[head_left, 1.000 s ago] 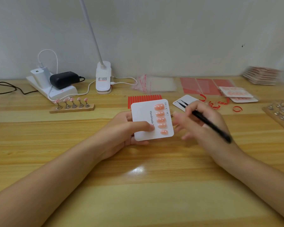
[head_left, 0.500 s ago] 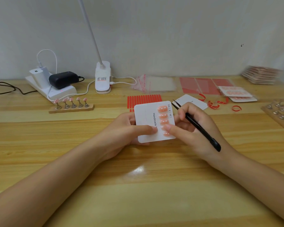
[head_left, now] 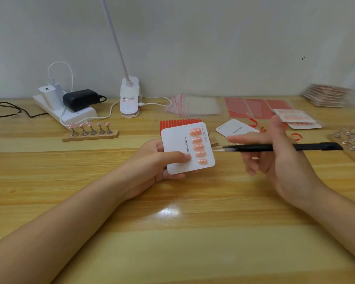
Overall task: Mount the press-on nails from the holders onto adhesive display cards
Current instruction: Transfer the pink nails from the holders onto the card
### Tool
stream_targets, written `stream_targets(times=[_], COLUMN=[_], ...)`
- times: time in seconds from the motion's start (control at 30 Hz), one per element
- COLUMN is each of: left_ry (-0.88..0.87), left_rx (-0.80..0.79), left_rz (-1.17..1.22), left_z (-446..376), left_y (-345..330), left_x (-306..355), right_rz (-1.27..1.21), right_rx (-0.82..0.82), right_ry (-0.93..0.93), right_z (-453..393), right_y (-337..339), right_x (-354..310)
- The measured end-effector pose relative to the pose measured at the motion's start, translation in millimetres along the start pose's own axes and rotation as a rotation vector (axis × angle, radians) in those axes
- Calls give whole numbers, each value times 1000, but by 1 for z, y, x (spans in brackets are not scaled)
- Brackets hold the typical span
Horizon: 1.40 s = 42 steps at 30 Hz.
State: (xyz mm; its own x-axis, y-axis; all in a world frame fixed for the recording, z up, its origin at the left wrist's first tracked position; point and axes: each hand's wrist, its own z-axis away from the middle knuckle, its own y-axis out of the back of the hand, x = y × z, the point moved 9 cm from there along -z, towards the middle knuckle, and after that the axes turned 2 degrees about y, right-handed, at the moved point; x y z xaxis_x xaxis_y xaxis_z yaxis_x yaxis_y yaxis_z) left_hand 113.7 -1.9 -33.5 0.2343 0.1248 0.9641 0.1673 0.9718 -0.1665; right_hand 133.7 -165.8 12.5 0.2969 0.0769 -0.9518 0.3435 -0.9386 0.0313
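— What does the left hand [head_left: 152, 162] hold over the pale wooden table [head_left: 172, 232]?

— A white rounded-corner display card [head_left: 178, 152], pinched with the thumb on its face and the fingers behind it. Five peach-pink press-on nails [head_left: 198, 147] sit in a column along the card's far edge from that hand, beside the printed word "Handmade".

— And the right hand [head_left: 279, 156]?

— It grips slim black tweezers [head_left: 275, 148] lying level across its fingers, the pale tips pointing at the card and ending just short of its edge. The index finger stretches out above the tool; the other fingers curl under it.

— Where are the remaining nails?

— Beyond the left hand and to its outer side, a small wooden holder strip [head_left: 90, 134] carries five metal stands topped with pink nails. Beyond the right hand's outer side lies another wooden holder [head_left: 350, 140] with bare metal stands, blurred. A second white card [head_left: 234, 128] lies flat just beyond the right fingers, with finished bagged cards [head_left: 297, 119] and red adhesive sheets [head_left: 254, 107] farther back.
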Motion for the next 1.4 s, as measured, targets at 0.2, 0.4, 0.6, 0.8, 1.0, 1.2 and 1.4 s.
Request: stream_targets(times=[0.2, 0.4, 0.6, 0.8, 1.0, 1.2, 1.4], left_ry=[-12, -6, 8, 18, 16, 29, 47], left_rx=[-8, -3, 3, 3, 17, 28, 5], left_rz=[10, 10, 7, 7, -8, -36, -36], left_z=[0, 0, -1, -1, -1, -1, -1], left_y=[0, 2, 1, 1, 2, 3, 2], left_x=[1, -1, -1, -1, 0, -1, -2], right_rz=[-46, 3, -17, -24, -17, 13, -36], right_rx=[16, 58, 70, 63, 71, 23, -70], right_ry=[-39, -75, -93, -92, -64, 30, -85], right_z=[2, 3, 2, 2, 3, 0, -4], right_y=[1, 3, 2, -1, -2, -3, -6], right_x=[5, 9, 12, 14, 10, -7, 8])
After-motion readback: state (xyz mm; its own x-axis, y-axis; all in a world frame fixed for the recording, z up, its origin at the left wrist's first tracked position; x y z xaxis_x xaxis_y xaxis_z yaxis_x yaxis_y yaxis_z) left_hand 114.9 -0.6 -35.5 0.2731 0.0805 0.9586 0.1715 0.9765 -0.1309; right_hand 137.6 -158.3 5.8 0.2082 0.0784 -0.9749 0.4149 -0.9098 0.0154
